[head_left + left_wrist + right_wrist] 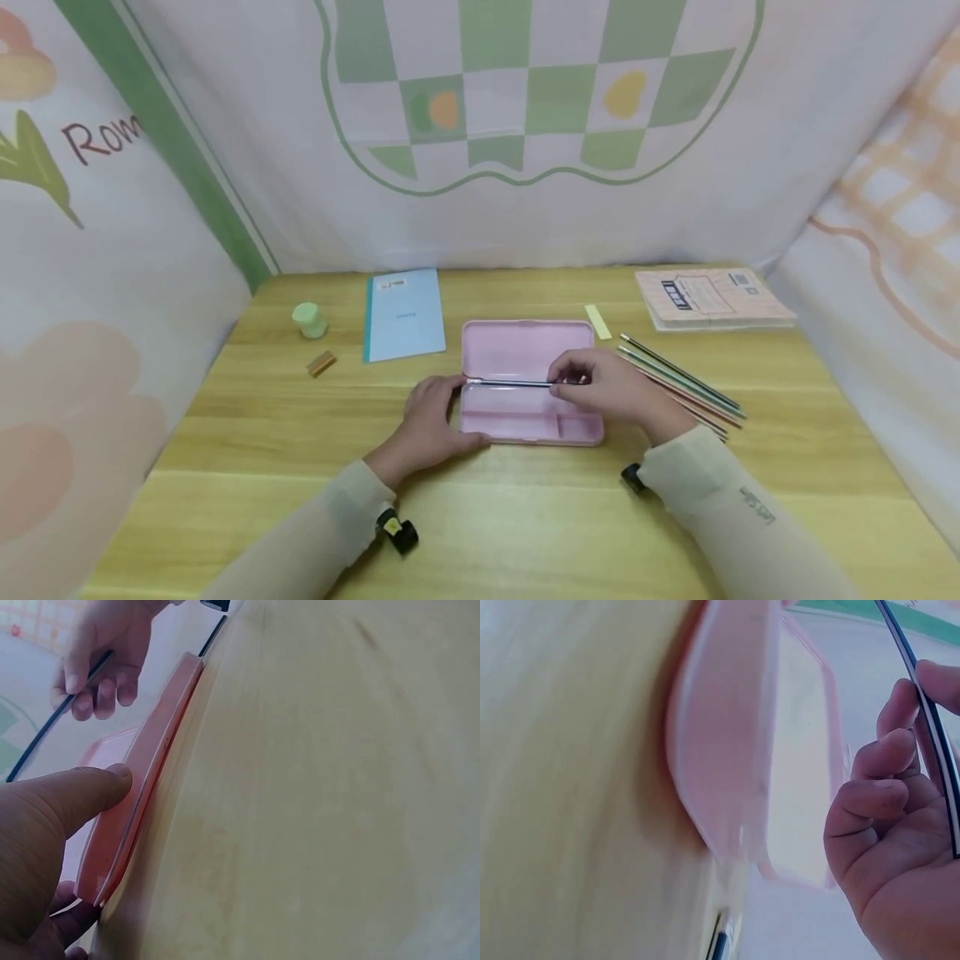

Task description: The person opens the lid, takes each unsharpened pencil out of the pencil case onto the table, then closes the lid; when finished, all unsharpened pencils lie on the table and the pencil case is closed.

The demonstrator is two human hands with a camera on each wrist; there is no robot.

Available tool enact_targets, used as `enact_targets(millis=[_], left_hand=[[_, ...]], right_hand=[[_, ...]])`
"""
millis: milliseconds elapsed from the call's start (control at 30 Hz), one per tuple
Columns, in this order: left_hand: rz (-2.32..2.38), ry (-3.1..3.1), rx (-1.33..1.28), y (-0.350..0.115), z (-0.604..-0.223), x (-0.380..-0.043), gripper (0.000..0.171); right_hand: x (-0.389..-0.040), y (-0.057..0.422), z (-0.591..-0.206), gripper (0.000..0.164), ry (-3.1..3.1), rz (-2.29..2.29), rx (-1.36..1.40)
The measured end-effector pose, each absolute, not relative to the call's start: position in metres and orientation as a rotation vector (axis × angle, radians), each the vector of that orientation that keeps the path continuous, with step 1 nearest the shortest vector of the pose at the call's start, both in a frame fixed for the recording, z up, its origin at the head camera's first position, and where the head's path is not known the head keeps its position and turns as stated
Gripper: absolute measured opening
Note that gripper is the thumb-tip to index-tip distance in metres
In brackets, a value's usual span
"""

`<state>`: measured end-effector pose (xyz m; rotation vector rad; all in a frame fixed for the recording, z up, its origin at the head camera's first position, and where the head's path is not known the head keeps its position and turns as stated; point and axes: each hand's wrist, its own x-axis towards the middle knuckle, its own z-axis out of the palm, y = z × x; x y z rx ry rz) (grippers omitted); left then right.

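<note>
An open pink pencil case (525, 343) lies on the table, its lid tipped back. My left hand (431, 427) holds the case's left end, with the thumb (101, 791) on the front wall and the other fingers around the side. In my right hand (617, 387), a dark pencil with a pale stripe (513, 384) is pinched between thumb and fingers. The pencil lies level above the case, along the hinge line, its tip end hidden by the hand. In the right wrist view the pencil (931, 716) runs between thumb and fingertips.
Several loose pencils (680, 371) lie right of the case, partly behind my right wrist. A pale yellow strip (597, 322) and a thick book (712, 298) are behind them. On the left are a blue notebook (405, 317), a small brown block (322, 363) and a light green object (309, 320).
</note>
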<state>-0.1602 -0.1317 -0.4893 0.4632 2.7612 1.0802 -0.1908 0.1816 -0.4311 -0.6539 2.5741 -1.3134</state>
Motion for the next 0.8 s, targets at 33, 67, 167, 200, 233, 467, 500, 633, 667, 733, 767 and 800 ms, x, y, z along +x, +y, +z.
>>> enact_targets(millis=[33, 67, 167, 200, 233, 467, 500, 633, 667, 733, 767, 800], left_hand=[[1.083, 2.76, 0.459, -0.132, -0.489, -0.16, 0.103], [1.084, 2.759, 0.458, -0.132, -0.489, -0.16, 0.103], [1.09, 2.761, 0.459, -0.132, -0.489, -0.16, 0.102], [1.094, 2.762, 0.456, -0.133, -0.489, -0.16, 0.101], [1.095, 2.763, 0.451, -0.133, -0.489, -0.16, 0.101], [1.09, 2.76, 0.435, -0.134, -0.489, -0.159, 0.101], [1.092, 2.757, 0.436, -0.134, -0.489, -0.159, 0.101], [1.089, 2.751, 0.435, -0.133, -0.487, -0.159, 0.1], [1.087, 2.75, 0.435, -0.133, -0.487, -0.159, 0.1], [1.087, 2.749, 0.438, -0.132, -0.486, -0.158, 0.099], [1.084, 2.749, 0.441, -0.132, -0.486, -0.158, 0.099], [1.084, 2.748, 0.445, -0.132, -0.486, -0.157, 0.099]], right_hand=[[-0.19, 0.184, -0.429, 0.008, 2.583, -1.321, -0.639], [-0.19, 0.187, -0.428, 0.008, 2.592, -1.33, -0.63], [-0.188, 0.198, -0.422, 0.008, 2.611, -1.351, -0.584], [-0.188, 0.201, -0.42, 0.008, 2.623, -1.35, -0.566], [-0.187, 0.206, -0.418, 0.009, 2.633, -1.351, -0.547], [-0.184, 0.247, -0.405, 0.022, 2.762, -1.293, -0.362], [-0.184, 0.255, -0.405, 0.024, 2.784, -1.286, -0.337], [-0.184, 0.291, -0.407, 0.029, 2.837, -1.257, -0.232], [-0.184, 0.299, -0.409, 0.03, 2.852, -1.236, -0.204], [-0.184, 0.314, -0.413, 0.031, 2.884, -1.171, -0.156], [-0.184, 0.321, -0.415, 0.031, 2.898, -1.136, -0.141], [-0.184, 0.327, -0.418, 0.031, 2.909, -1.1, -0.129]])
